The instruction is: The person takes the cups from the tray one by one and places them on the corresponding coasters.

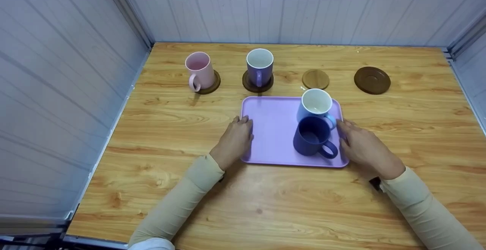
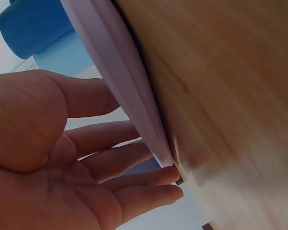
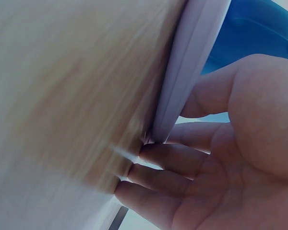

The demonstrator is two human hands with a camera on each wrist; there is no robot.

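A lilac rectangular tray point(image 1: 271, 136) lies on the table, bearing two mugs near its right end. The navy mug point(image 1: 310, 143) stands in front of the light blue mug point(image 1: 316, 102), and both handles point right. My left hand point(image 1: 234, 140) grips the tray's left edge; in the left wrist view its thumb point(image 2: 93, 96) reaches over the rim. At the opposite edge my right hand point(image 1: 365, 147) holds the tray likewise, with the thumb point(image 3: 209, 96) at the rim and other fingers low by the tabletop in the right wrist view.
Behind the tray, a pink mug point(image 1: 201, 71) and a purple mug point(image 1: 260, 68) stand on dark round coasters. A light wooden coaster point(image 1: 316, 79) and a dark coaster point(image 1: 372, 80) lie farther right. Pale panel walls point(image 1: 284, 11) rise behind and beside the wooden table point(image 1: 265, 204).
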